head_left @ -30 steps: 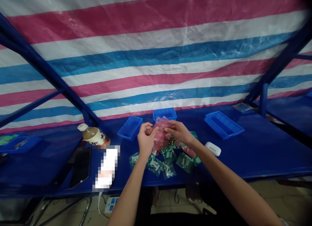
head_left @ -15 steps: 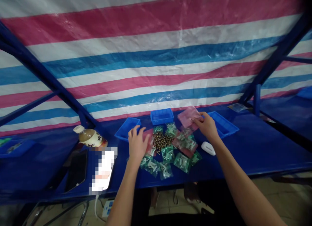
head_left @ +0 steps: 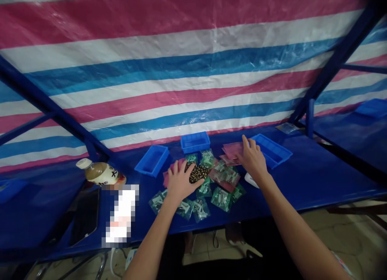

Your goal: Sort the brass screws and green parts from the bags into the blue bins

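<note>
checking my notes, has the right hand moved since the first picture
Yes, the right hand moved right, away from the middle tray, toward the right tray.

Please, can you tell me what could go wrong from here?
The left hand is spread at the edge of the loose metal pieces, so a sweep might scatter some among the green bags. The right hand is at the pink bags, which could slide apart. That hand might also knock the white case close by.
</note>
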`<action>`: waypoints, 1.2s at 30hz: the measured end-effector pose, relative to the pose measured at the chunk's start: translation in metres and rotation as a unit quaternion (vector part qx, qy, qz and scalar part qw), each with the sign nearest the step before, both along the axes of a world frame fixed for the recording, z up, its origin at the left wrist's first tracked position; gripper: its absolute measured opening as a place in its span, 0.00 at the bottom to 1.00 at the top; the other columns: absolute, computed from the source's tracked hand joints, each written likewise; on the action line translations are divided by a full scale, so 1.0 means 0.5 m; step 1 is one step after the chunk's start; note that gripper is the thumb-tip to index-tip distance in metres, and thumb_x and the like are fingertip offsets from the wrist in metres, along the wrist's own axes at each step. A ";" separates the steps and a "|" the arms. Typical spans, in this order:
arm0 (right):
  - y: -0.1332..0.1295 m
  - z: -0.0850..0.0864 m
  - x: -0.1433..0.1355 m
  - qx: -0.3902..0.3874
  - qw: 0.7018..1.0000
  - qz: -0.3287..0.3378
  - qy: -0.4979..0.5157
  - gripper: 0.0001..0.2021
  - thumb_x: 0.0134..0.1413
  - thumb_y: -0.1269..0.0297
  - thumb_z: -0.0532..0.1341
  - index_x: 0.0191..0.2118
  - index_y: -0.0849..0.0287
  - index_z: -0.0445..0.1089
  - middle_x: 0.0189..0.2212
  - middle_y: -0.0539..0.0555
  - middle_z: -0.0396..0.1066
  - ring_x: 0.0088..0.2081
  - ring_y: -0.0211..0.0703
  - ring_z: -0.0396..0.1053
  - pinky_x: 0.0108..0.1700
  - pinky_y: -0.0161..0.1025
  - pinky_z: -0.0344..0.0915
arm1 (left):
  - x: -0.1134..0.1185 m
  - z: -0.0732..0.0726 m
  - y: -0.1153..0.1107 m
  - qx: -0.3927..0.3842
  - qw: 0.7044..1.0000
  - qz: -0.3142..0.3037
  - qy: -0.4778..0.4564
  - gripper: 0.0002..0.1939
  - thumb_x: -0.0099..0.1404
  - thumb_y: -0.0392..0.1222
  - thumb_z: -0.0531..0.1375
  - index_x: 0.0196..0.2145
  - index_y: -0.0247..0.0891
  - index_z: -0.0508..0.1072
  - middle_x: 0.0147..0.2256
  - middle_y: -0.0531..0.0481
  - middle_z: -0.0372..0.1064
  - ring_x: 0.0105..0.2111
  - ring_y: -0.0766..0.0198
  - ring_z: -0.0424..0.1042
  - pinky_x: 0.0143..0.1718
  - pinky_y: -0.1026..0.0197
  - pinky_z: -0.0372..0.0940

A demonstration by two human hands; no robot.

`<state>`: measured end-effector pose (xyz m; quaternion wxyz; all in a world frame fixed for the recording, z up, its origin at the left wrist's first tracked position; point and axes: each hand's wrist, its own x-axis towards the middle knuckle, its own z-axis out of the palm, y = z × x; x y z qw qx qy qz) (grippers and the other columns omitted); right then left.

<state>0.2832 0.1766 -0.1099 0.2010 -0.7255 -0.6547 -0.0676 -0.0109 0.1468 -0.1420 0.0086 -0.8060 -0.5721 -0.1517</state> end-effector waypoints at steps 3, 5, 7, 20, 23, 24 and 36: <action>-0.001 -0.001 -0.017 -0.026 0.998 0.059 0.013 0.33 0.60 0.51 0.54 0.68 0.56 0.48 0.61 0.66 0.55 0.57 0.65 0.58 0.51 0.56 0.62 | 0.002 0.006 0.006 0.023 1.000 0.001 0.004 0.29 0.62 0.65 0.53 0.56 0.51 0.68 0.57 0.41 0.62 0.57 0.35 0.56 0.54 0.34 0.52; -0.002 -0.016 -0.027 -0.086 0.990 0.106 0.025 0.34 0.58 0.42 0.53 0.66 0.50 0.52 0.62 0.64 0.55 0.60 0.67 0.55 0.53 0.62 0.58 | 0.004 0.009 0.008 0.037 0.999 0.006 0.012 0.26 0.64 0.62 0.53 0.55 0.50 0.70 0.55 0.41 0.64 0.54 0.37 0.58 0.52 0.35 0.53; -0.006 -0.036 -0.037 -0.144 0.977 0.153 0.026 0.38 0.53 0.33 0.53 0.65 0.45 0.55 0.63 0.63 0.55 0.62 0.70 0.50 0.54 0.67 0.53 | 0.006 0.011 0.010 0.044 0.999 0.007 0.021 0.24 0.65 0.60 0.53 0.53 0.49 0.71 0.54 0.41 0.64 0.53 0.38 0.58 0.51 0.37 0.55; -0.031 -0.069 -0.137 -0.072 0.968 0.236 -0.040 0.47 0.42 0.33 0.60 0.63 0.58 0.57 0.55 0.67 0.61 0.55 0.67 0.56 0.53 0.62 0.53 | 0.015 0.015 0.028 0.071 0.994 -0.002 0.078 0.16 0.69 0.47 0.50 0.48 0.44 0.73 0.44 0.44 0.70 0.43 0.49 0.63 0.41 0.49 0.56; -0.032 -0.066 -0.146 -0.056 0.967 0.246 -0.030 0.44 0.46 0.41 0.63 0.65 0.60 0.55 0.51 0.65 0.65 0.52 0.64 0.59 0.52 0.57 0.56 | 0.012 0.008 0.032 0.086 0.994 -0.010 0.072 0.15 0.69 0.44 0.50 0.46 0.44 0.73 0.41 0.44 0.71 0.41 0.51 0.64 0.41 0.51 0.55; -0.031 -0.066 -0.148 -0.050 0.966 0.253 -0.027 0.42 0.47 0.44 0.63 0.65 0.61 0.55 0.50 0.64 0.65 0.51 0.62 0.60 0.52 0.56 0.57 | 0.010 0.006 0.034 0.093 0.993 -0.014 0.066 0.14 0.69 0.44 0.50 0.45 0.43 0.74 0.41 0.44 0.71 0.40 0.51 0.65 0.40 0.51 0.55; -0.015 -0.051 -0.150 -0.035 0.946 0.323 -0.013 0.22 0.54 0.61 0.65 0.54 0.58 0.69 0.43 0.59 0.70 0.47 0.52 0.65 0.49 0.44 0.62 | -0.001 0.004 0.060 0.140 0.989 -0.014 -0.049 0.09 0.67 0.38 0.53 0.33 0.40 0.73 0.32 0.48 0.71 0.35 0.57 0.67 0.39 0.57 0.57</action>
